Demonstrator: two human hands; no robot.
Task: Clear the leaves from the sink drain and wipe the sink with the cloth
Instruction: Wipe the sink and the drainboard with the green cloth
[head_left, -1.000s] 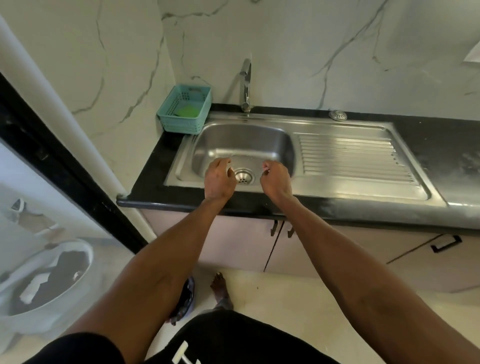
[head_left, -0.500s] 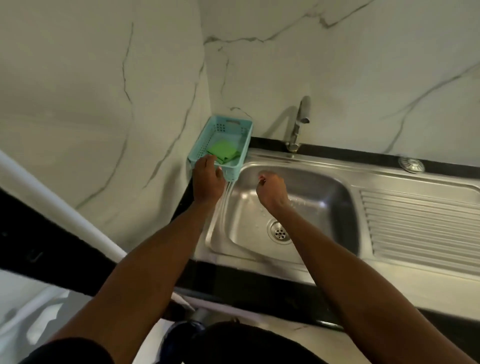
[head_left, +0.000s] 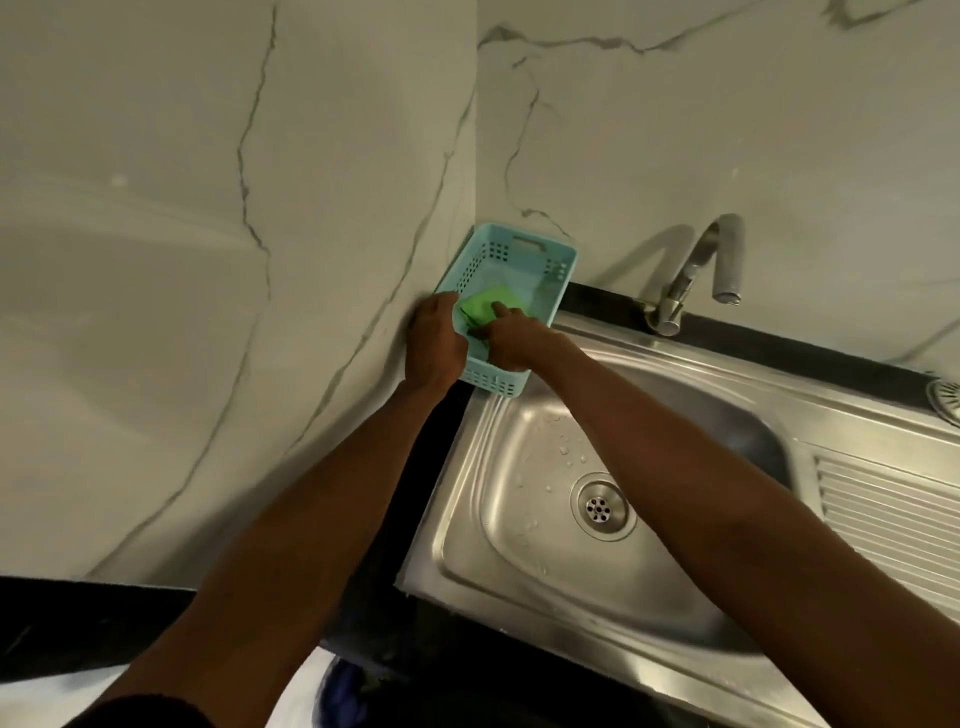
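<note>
Both hands work at the teal basket (head_left: 519, 262): left hand (head_left: 434, 343) grips its near-left rim, while right hand (head_left: 511, 335), nearer, extends loosely curled fingers onto the green cloth (head_left: 485, 301) directly ahead; grasp not confirmed.

A single head-worn wide-angle camera looks forward and steeply down into the corner where two marble walls meet. It stands close above the steel sink (head_left: 545, 545), whose basin fills the lower right. Both forearms reach away from the lens toward the teal basket (head_left: 519, 260) near the frame's middle. The tap (head_left: 696, 270) stands upper right.
</note>
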